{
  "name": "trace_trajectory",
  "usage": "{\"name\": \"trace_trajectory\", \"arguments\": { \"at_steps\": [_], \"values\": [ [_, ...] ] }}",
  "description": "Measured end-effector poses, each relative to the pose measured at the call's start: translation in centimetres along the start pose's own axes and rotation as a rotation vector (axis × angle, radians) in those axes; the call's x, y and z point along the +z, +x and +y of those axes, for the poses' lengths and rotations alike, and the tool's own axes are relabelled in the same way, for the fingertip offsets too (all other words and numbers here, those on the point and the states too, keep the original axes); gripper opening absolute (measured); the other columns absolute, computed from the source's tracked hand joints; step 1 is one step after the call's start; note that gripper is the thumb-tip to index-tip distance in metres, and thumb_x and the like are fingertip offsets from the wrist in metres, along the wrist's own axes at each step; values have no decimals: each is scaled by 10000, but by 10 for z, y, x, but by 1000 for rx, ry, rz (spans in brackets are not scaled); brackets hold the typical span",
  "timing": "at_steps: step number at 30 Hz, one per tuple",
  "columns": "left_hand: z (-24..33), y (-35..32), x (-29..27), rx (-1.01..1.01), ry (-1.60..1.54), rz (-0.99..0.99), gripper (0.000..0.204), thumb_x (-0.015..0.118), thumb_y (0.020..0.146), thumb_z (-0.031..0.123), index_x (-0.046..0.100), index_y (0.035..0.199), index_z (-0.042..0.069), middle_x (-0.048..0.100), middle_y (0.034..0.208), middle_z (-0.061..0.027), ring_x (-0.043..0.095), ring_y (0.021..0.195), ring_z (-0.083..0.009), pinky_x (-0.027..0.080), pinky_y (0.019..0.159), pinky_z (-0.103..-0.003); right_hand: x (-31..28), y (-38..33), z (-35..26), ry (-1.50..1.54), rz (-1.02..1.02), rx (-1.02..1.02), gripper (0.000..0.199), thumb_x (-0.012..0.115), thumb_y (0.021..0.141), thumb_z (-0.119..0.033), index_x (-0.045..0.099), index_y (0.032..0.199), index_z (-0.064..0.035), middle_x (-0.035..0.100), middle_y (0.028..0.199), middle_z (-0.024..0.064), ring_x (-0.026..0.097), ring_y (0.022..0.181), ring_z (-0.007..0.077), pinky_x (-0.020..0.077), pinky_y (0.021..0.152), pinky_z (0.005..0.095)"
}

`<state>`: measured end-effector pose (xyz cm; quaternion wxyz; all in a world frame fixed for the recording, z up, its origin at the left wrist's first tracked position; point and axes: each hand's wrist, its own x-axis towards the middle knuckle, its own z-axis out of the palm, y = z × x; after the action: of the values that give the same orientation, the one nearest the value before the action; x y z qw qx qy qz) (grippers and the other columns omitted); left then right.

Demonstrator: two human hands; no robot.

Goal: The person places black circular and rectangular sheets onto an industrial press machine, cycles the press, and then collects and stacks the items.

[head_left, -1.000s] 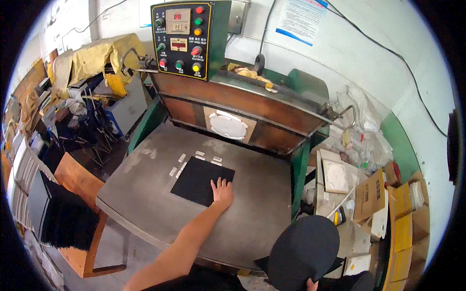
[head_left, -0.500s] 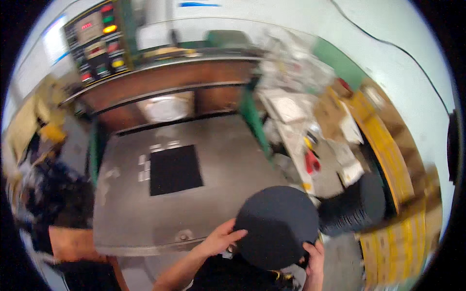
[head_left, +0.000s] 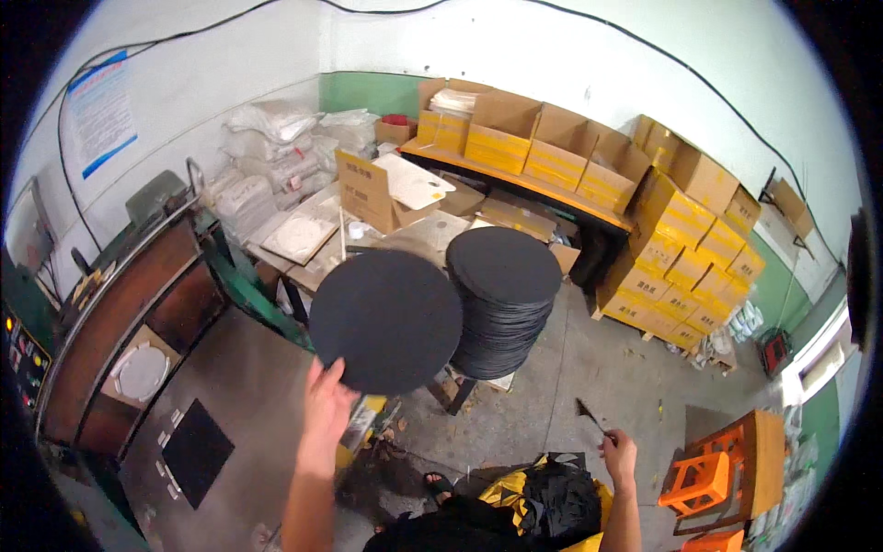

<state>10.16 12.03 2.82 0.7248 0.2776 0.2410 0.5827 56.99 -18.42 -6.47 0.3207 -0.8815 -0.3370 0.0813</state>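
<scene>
The left hand (head_left: pixel 326 405) pinches the lower edge of a black round disc (head_left: pixel 386 320), holding it up flat-faced just left of the tall stack of black discs (head_left: pixel 501 299). The right hand (head_left: pixel 618 453), lower right of the stack, is closed on a small dark scrap (head_left: pixel 587 414) that points up and left. The grey metal desk (head_left: pixel 248 368) lies left of the stack, a black square sheet (head_left: pixel 196 451) on it. Bare concrete floor (head_left: pixel 589 368) opens right of the stack, up to the yellow cardboard boxes (head_left: pixel 681 248) along the wall.
</scene>
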Motion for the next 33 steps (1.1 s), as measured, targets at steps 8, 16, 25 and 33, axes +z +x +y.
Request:
{"name": "trace_trajectory", "arguments": {
  "at_steps": [8, 16, 25, 33],
  "values": [
    [-85, 140, 163, -102, 108, -197, 386, 530, 972, 108, 450, 1347, 65, 549, 1313, -75, 570, 1155, -248, 475, 957, -449, 29, -35, 239, -771, 263, 224, 190, 638, 847, -242, 673, 944, -82, 664, 741, 130, 666, 710, 346, 531, 689, 432],
    [-138, 183, 150, -207, 374, -42, 273, 499, 977, 99, 517, 1241, 30, 617, 1210, -103, 651, 1023, -230, 530, 871, -403, 155, -110, 276, -430, -660, 743, 424, 620, 872, -417, 551, 1165, -119, 584, 1085, 61, 569, 1026, 231, 476, 784, 494],
    [-139, 177, 168, -220, 444, -56, 306, 554, 974, 205, 542, 1236, 49, 615, 1196, -76, 628, 1041, -214, 501, 910, -382, 256, 1, 309, 401, -975, 975, 349, 525, 929, -361, 550, 1171, -111, 580, 1054, 66, 550, 972, 232, 481, 783, 463],
    [-79, 68, 55, -185, 358, -27, 438, 559, 979, 342, 514, 1260, 9, 612, 1184, -133, 606, 1114, -254, 489, 980, -395, 313, 133, 133, 189, -1086, 609, 215, 488, 944, -187, 611, 1067, -62, 677, 888, 120, 654, 750, 254, 559, 630, 396]
  ]
}}
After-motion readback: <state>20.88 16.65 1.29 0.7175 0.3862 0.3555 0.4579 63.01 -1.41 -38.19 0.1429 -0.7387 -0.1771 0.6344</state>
